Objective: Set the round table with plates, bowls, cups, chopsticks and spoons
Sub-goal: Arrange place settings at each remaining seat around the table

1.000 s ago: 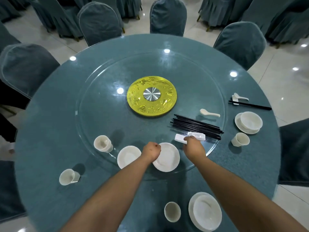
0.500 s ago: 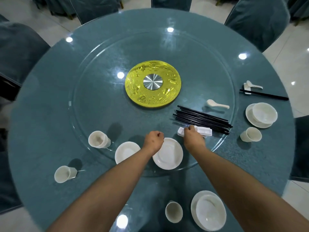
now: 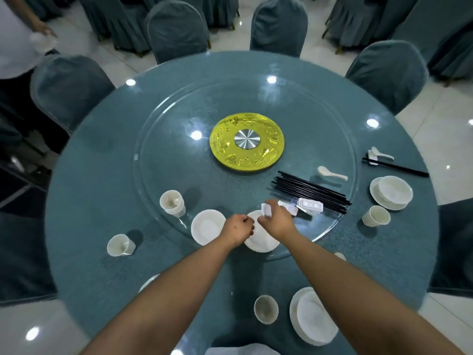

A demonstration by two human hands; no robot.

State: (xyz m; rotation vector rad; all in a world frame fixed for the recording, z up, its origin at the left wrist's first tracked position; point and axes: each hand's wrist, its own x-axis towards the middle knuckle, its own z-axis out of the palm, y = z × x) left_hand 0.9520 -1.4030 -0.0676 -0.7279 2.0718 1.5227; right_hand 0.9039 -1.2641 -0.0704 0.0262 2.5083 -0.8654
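Note:
My right hand pinches a small white chopstick rest just above a white plate on the glass turntable. Beside it my left hand is a curled fist over that plate's left rim, with nothing visible in it. More white rests lie to the right, next to a bundle of black chopsticks and a white spoon. A second plate and a stack of cups sit to the left.
A plate with a bowl and a cup lie near me. At the right are another plate with a bowl, a cup, chopsticks and a spoon. A lone cup stands left. Covered chairs ring the table.
My right hand has lifted one white rest off the pile and carried it left, over the plate. My left fist has stayed put. The view has tilted up.

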